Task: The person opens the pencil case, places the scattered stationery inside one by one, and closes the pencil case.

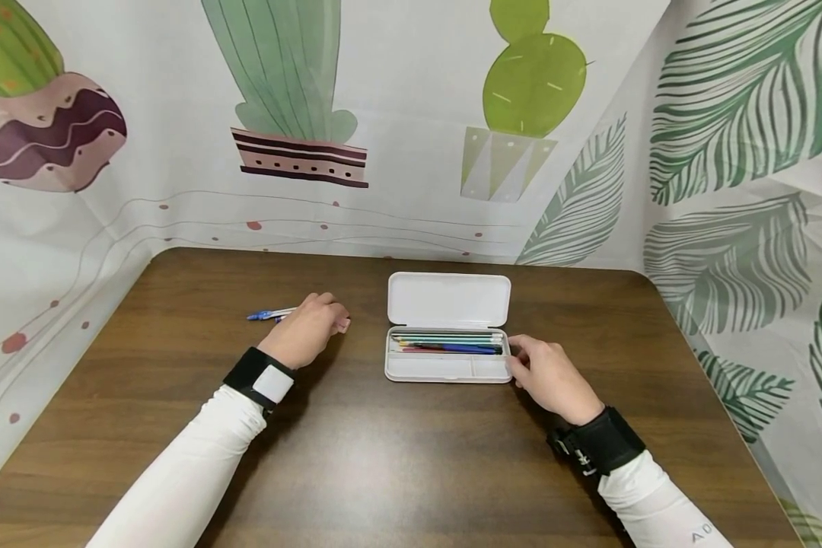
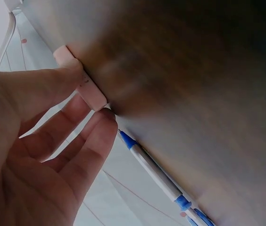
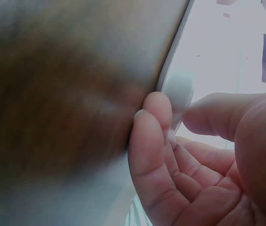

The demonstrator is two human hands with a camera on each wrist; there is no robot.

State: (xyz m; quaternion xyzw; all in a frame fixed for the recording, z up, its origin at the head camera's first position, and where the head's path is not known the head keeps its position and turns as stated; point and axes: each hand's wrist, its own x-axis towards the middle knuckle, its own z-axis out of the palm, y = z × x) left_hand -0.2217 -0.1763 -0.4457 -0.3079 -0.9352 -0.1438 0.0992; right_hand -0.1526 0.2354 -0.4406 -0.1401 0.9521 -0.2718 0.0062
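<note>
My left hand (image 1: 310,331) pinches a pink eraser (image 2: 93,92) between thumb and fingers, close over the table, left of the pencil case. Just beyond that wrist lie white-and-blue pens (image 1: 263,314), partly hidden by the hand; one pen (image 2: 156,172) shows beside the fingertips in the left wrist view. A white pencil case (image 1: 428,370) stands with its lid (image 1: 448,299) raised at the back. Several pencils and a blue pen (image 1: 469,348) fill its rear compartment. My right hand (image 1: 555,377) grips the right end of the case, thumb at the front corner and fingers round the side.
The brown wooden table (image 1: 377,464) has rounded far corners and meets a white cloth backdrop (image 1: 411,152) printed with cacti and leaves. A low divider splits the front section of the case into two compartments.
</note>
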